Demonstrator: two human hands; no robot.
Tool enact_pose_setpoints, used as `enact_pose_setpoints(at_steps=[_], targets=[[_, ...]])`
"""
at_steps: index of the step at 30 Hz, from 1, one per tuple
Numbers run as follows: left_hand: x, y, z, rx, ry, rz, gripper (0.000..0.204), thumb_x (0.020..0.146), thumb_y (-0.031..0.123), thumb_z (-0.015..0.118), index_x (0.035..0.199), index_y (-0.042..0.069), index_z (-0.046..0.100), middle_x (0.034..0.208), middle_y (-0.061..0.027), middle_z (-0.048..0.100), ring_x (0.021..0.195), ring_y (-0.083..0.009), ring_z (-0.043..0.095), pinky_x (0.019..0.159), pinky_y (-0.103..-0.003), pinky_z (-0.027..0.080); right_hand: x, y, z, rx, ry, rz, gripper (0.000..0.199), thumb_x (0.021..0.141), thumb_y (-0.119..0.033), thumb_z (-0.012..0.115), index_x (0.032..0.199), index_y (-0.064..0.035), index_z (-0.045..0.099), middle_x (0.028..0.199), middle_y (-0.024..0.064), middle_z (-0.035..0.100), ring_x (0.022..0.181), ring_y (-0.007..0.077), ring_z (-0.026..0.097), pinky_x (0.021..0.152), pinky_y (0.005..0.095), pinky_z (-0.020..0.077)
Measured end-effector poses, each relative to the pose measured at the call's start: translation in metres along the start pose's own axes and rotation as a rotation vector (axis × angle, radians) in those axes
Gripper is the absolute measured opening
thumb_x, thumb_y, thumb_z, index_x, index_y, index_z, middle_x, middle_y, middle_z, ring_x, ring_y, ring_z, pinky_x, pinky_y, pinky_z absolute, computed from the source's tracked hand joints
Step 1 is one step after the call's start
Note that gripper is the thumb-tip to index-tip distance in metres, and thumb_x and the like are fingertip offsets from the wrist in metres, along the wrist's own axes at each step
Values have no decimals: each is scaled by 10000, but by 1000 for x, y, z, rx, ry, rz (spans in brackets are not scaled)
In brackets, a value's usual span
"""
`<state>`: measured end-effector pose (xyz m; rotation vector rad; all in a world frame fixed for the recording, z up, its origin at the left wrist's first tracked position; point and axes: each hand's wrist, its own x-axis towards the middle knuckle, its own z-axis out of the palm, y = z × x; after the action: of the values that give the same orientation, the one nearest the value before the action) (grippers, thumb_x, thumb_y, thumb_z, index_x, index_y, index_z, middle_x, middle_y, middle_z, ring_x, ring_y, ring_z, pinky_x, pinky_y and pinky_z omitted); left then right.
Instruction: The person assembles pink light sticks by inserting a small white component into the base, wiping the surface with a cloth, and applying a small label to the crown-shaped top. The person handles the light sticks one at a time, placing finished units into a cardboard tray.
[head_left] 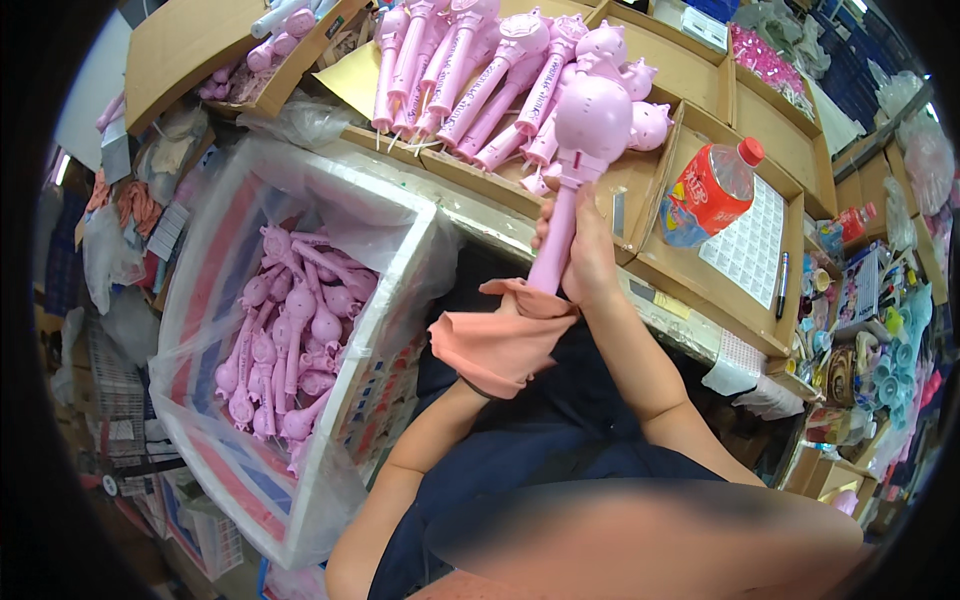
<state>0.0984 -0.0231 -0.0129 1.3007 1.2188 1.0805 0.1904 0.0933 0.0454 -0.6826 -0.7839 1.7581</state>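
Observation:
A pink plastic toy wand (590, 125) with a large round head is held up in front of me, tilted slightly with its head away. My right hand (592, 255) wraps round the middle of its handle from the right side. At the handle's lower end, a salmon-coloured cloth (495, 345) is bunched against it. My left hand (520, 300) grips through that cloth, which hides most of the fingers. Behind the wand lie several more pink wands (490, 75) in a cardboard tray, heads pointing away.
To my left stands a lined crate (395, 290) with many pink wand pieces (290, 330) inside. On the bench at right, a red-labelled plastic bottle (710, 195) and a sheet of labels (750, 245) sit in a cardboard tray (690, 290), beside a pen (782, 285).

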Motion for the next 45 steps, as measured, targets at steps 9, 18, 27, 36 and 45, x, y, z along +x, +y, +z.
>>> enact_pose_setpoints(at_steps=[9, 18, 27, 36, 45], targets=[[9, 6, 3, -1088, 4, -207, 270, 1003, 327, 445, 1107, 85, 507, 934, -22, 585, 825, -87, 581, 744, -230, 492, 8, 0, -5, 452, -245, 50, 633, 947, -597, 348, 1213, -34, 465, 814, 0, 447, 633, 86, 432, 543, 229, 426], [-24, 20, -39, -936, -291, -279, 203, 881, 214, 528, 1028, 78, 561, 804, -17, 592, 713, -165, 595, 640, -299, 492, 70, -36, -25, -166, 217, -150, 385, 954, -381, 539, 1075, -16, 541, 827, 23, 535, 657, 109, 555, 532, 253, 476], [-92, 85, -136, 1013, 239, 24, 104, 789, 164, 593, 884, 157, 637, 730, 9, 598, 589, -189, 569, 538, -302, 472, 155, -16, -64, -506, 393, -556, 720, 864, -119, 619, 1413, 74, 195, 1339, 226, 390, 1182, 286, 474, 999, 368, 387], [-53, 92, -242, 2081, 398, 461, 202, 875, 162, 558, 1053, 138, 648, 833, -10, 648, 706, -147, 638, 609, -305, 513, 143, 19, -74, -934, 379, -689, 773, 821, -140, 662, 1417, 72, 217, 1433, 270, 275, 1343, 367, 269, 1128, 412, 191], [-167, -44, -356, 930, 633, -880, 394, 751, 335, 643, 985, 21, 682, 989, -235, 658, 931, -336, 647, 796, -417, 501, 156, 6, -100, -872, 528, -752, 562, 896, -140, 583, 1352, 99, 357, 1375, 256, 393, 1254, 320, 412, 1082, 382, 285]])
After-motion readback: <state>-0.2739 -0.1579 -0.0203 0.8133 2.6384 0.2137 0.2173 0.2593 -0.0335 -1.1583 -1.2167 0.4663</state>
